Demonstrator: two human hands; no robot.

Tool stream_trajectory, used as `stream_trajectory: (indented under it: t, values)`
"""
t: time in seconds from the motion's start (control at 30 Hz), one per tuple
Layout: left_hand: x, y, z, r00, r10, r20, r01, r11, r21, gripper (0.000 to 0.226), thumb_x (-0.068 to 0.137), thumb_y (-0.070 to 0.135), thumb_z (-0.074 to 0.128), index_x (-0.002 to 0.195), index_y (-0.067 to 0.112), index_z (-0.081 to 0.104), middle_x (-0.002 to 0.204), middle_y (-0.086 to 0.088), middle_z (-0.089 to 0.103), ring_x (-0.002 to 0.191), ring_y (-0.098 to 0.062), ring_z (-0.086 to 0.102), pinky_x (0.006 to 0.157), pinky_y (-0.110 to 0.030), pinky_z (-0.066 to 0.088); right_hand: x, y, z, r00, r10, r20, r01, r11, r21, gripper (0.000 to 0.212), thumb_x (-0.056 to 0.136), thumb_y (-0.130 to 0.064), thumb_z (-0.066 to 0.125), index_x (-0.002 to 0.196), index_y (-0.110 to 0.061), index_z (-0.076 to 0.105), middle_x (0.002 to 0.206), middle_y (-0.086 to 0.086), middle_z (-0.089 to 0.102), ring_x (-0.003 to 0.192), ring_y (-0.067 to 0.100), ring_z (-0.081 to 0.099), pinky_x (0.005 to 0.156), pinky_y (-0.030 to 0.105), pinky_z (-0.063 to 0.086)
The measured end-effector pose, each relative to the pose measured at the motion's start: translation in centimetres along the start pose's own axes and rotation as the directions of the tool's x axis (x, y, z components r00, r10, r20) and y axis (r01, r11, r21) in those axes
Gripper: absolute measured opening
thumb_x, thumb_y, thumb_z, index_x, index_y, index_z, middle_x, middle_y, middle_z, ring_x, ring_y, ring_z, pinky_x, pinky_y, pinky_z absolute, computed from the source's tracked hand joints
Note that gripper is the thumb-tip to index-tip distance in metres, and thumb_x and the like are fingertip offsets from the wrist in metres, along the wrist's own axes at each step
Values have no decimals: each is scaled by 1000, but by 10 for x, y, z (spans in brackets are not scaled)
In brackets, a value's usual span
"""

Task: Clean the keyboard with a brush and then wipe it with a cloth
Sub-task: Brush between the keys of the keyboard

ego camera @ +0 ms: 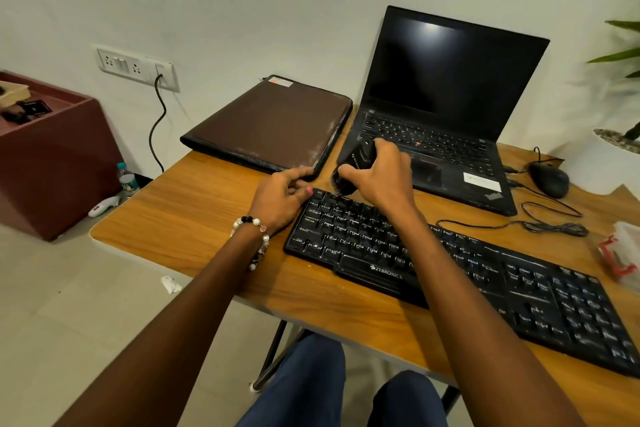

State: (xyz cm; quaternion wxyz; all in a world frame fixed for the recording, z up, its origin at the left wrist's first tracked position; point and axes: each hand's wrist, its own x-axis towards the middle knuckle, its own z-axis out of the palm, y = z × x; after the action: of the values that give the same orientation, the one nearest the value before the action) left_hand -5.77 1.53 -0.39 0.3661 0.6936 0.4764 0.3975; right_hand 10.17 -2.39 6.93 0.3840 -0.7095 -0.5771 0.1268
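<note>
Head view: black keyboard (460,267) lies diagonal on wooden counter (194,218), in front of open laptop (446,107). R hand (379,172) fingers (348,172) curled tight round black brush (356,163), bristles down at kbd's top-left corner keys. L hand (282,196) rests at kbd's left end, fingers loosely spread, tips touching kbd edge & closed brown laptop (270,121). Cloth not visible.

On my keyboard (450,270) I can read "ZEBRONICS" on the front edge, and "Ctrl", "Shift", "Caps Lock" and "Alt" on keys. My laptop (450,135) says "ThinkPad" at its corner. Its white sticker is too blurred.
</note>
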Motion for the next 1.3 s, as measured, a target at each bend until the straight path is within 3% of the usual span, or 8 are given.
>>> stream_trajectory:
  t: [0.17, 0.4, 0.6, 0.73, 0.9, 1.03, 1.17, 1.3]
  values:
    - [0, -1, 1, 1000, 1, -21, -1, 1000, 17, 34, 89, 8, 63, 123, 14, 64, 76, 13, 63, 59, 8, 53, 74, -18, 51, 2, -2, -3, 997, 15, 76, -21, 997, 73, 29, 73, -25, 79, 70, -20, 50, 69, -6, 55, 58, 8, 51, 49, 23, 43]
    - [1, -1, 2, 999, -28, -15, 28, 1000, 3, 28, 89, 10, 64, 117, 13, 69, 101, -1, 72, 91, -10, 67, 89, -34, 55, 1, -1, -4, 1000, 5, 29, -5, 1000, 29, 29, 73, -27, 78, 71, -22, 49, 71, -7, 55, 60, 7, 50, 51, 22, 40]
    - [1, -2, 2, 998, -58, -7, 57, 998, -18, 26, 90, 11, 64, 115, 14, 69, 99, -2, 72, 91, -11, 67, 88, -37, 56, 1, 3, -4, 1000, -18, -16, 16, 993, -114, 27, 71, -29, 77, 80, -17, 54, 78, -1, 61, 69, 15, 57, 56, 29, 46]
    - [0, -2, 2, 999, -47, -19, 47, 999, -3, 24, 89, 11, 64, 113, 15, 70, 98, -2, 73, 90, -12, 68, 87, -36, 56, -3, 1, -7, 999, 13, 44, -17, 996, 92, 27, 73, -24, 78, 71, -19, 52, 67, -7, 55, 57, 7, 52, 49, 23, 44]
    - [0, 0, 3, 997, -71, -31, 71, 997, 5, 23, 90, 13, 64, 112, 16, 71, 92, 0, 71, 86, -12, 67, 84, -36, 57, -3, 4, -7, 999, -34, -27, 30, 990, -140, 29, 71, -26, 76, 83, -15, 53, 79, 0, 60, 71, 17, 57, 60, 33, 52]
    - [0, -1, 4, 996, -67, -58, 68, 998, 18, 21, 89, 17, 66, 109, 17, 72, 90, -4, 73, 84, -17, 68, 83, -39, 57, -5, 6, -13, 999, 8, 39, -10, 998, 58, 26, 72, -24, 79, 79, -15, 56, 73, -4, 58, 65, 10, 54, 53, 25, 46]
    - [0, -2, 5, 996, -67, -53, 68, 997, 22, 23, 89, 22, 67, 110, 18, 72, 95, -1, 73, 87, -11, 67, 84, -36, 57, -6, 8, -14, 1000, -7, -10, 6, 998, -70, 28, 72, -27, 77, 85, -14, 56, 79, -1, 60, 73, 16, 56, 57, 28, 45]
    - [1, -2, 5, 997, -51, -57, 54, 997, 48, 23, 88, 23, 67, 110, 18, 72, 95, 0, 73, 87, -10, 67, 83, -35, 57, -7, 8, -17, 1000, 12, 27, -13, 999, 50, 26, 73, -25, 78, 86, -11, 59, 74, -5, 58, 66, 8, 54, 55, 23, 47]
